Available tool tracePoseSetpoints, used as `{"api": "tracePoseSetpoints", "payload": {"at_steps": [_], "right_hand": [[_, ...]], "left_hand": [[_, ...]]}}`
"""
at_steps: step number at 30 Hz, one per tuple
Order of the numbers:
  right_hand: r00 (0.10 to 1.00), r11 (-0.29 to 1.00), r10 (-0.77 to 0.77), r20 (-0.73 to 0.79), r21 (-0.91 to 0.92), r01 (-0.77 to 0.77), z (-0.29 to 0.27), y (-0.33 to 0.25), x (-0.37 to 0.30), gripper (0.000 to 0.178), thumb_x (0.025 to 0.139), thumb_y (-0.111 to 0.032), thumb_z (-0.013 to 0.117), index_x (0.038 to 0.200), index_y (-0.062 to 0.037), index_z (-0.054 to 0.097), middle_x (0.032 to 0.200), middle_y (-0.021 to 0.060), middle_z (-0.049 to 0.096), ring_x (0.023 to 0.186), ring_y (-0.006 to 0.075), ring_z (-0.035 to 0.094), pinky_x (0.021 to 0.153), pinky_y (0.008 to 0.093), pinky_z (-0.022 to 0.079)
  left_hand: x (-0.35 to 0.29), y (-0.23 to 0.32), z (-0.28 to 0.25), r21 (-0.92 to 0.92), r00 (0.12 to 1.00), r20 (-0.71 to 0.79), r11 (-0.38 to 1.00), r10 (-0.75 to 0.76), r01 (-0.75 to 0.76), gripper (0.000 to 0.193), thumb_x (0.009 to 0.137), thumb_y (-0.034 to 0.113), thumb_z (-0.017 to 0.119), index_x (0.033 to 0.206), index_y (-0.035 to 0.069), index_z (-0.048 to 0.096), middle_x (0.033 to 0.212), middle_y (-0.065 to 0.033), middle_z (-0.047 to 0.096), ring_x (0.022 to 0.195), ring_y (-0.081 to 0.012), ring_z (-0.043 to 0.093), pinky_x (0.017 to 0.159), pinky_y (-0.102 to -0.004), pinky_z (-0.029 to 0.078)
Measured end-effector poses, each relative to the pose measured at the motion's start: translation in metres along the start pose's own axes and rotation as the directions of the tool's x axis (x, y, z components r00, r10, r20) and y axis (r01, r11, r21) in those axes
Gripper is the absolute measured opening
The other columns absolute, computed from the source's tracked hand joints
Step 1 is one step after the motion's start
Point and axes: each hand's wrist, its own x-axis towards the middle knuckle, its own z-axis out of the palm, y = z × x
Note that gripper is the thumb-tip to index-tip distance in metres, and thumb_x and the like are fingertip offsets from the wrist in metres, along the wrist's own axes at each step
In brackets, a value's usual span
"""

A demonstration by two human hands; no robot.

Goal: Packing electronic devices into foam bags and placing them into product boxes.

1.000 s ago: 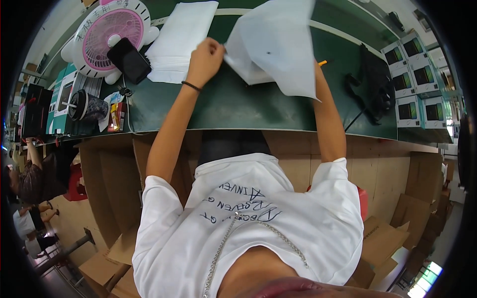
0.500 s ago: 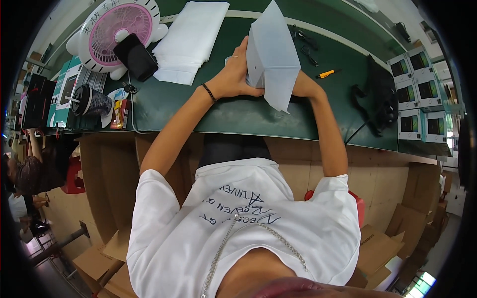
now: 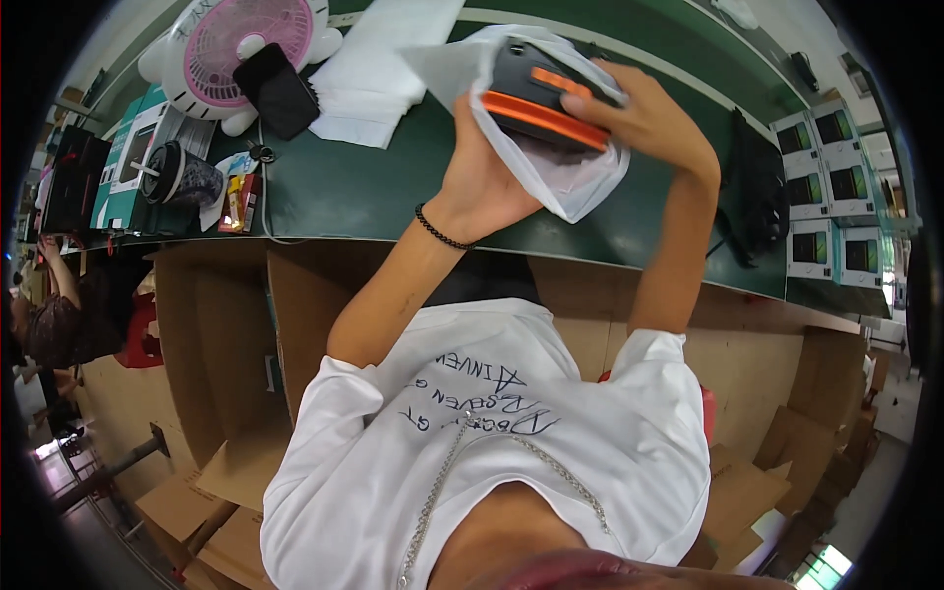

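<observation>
My left hand [image 3: 487,182] is wrapped around a white plastic bag [image 3: 580,202] from its left side. Its mouth gapes toward me above the green table. Inside the mouth lies a boxy black device [image 3: 521,79] with orange trim, partly covered by the bag. My right hand [image 3: 654,113] reaches over from the right and is closed on the device, its thumb near an orange strip; part of the bag's rim lies by its fingers. The hidden fingertips of my left hand are behind the bag. A stack of white bags [image 3: 374,74] lies left of my hands.
At the left of the green table [image 3: 344,206] stand a pink-and-white fan [image 3: 236,59], a black phone-like object [image 3: 275,90] and a dark lidded cup [image 3: 182,192]. Boxes [image 3: 826,182] are stacked at the right, beside a black bag [image 3: 757,187]. Open cartons [image 3: 221,344] stand below the edge.
The white bag has been turned and opened, so the black-and-orange device now shows in its mouth. My right hand has moved from behind the bag onto the device.
</observation>
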Motion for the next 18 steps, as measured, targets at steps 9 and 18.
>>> {"api": "tracePoseSetpoints", "payload": {"at_steps": [9,18], "right_hand": [[0.976,0.976,0.216,-0.022,-0.014,-0.217,0.007,0.038,0.023,0.056,0.093,-0.047,0.073,0.125,-0.0023,0.067,0.094,0.0052,0.069,0.078,0.0084,0.060,0.066,0.0244,0.048],[0.947,0.934,0.162,-0.277,0.353,-0.056,-0.003,0.032,-0.021,0.076,0.084,-0.015,0.081,0.151,-0.0094,0.047,0.107,0.0049,0.063,0.104,0.0170,0.067,0.089,0.0286,0.051]], "left_hand": [[-0.080,0.021,0.011,0.885,0.993,-0.116,0.455,-0.002,0.104,0.058,0.100,0.036,0.062,0.148,0.005,0.049,0.142,-0.0160,0.059,0.121,-0.0285,0.064,0.101,-0.0370,0.052],[-0.050,0.098,-0.016,0.495,0.767,0.632,-0.706,-0.107,-0.507,0.026,0.083,0.007,0.076,0.105,0.009,0.063,0.139,-0.0111,0.063,0.135,-0.0360,0.055,0.110,-0.0462,0.045]]}}
